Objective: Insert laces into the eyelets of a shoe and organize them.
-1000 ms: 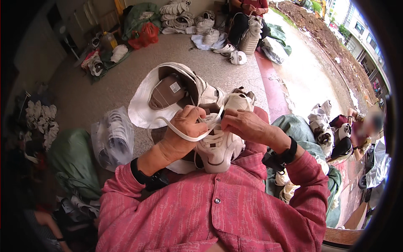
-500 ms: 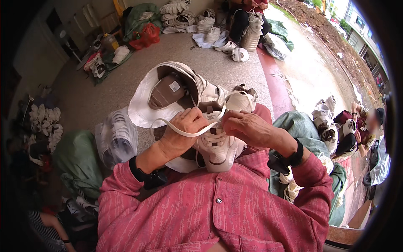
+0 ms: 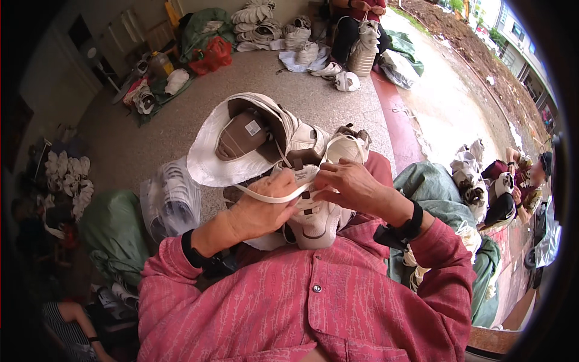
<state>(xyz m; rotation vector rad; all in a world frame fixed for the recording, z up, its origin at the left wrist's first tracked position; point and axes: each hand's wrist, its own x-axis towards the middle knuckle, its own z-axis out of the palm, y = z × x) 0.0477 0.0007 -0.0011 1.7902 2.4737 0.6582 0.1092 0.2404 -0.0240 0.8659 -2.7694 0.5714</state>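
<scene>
A cream sneaker-shaped shoe upper (image 3: pixel 313 228) with brown accents rests against my lap, toe toward me. A flat cream shoelace (image 3: pixel 265 198) runs from its lacing across the back of my left hand's fingers. My left hand (image 3: pixel 265 205), fingers closed and bent, works at the left side of the lacing; its fingertips are partly hidden. On the right side, my right hand (image 3: pixel 350 190) pinches the lace close to the eyelets. Just beyond lies a nested bundle of uppers (image 3: pixel 202 151) with white lining and a brown insole. Another cream upper (image 3: pixel 347 148) sits behind my right hand.
Clear plastic wraps shoes (image 3: pixel 172 196) at left, beside a green sack (image 3: pixel 111 232). Green cloth (image 3: pixel 431 187) with more uppers lies at right. A seated person (image 3: pixel 362 9) is behind a tall shoe stack (image 3: pixel 364 48); another person (image 3: pixel 528 184) sits far right.
My left hand has turned and moved slightly down and right, toward the lacing. My right hand's fingers have shifted a little left and inward. The lace loop at left is drawn closer.
</scene>
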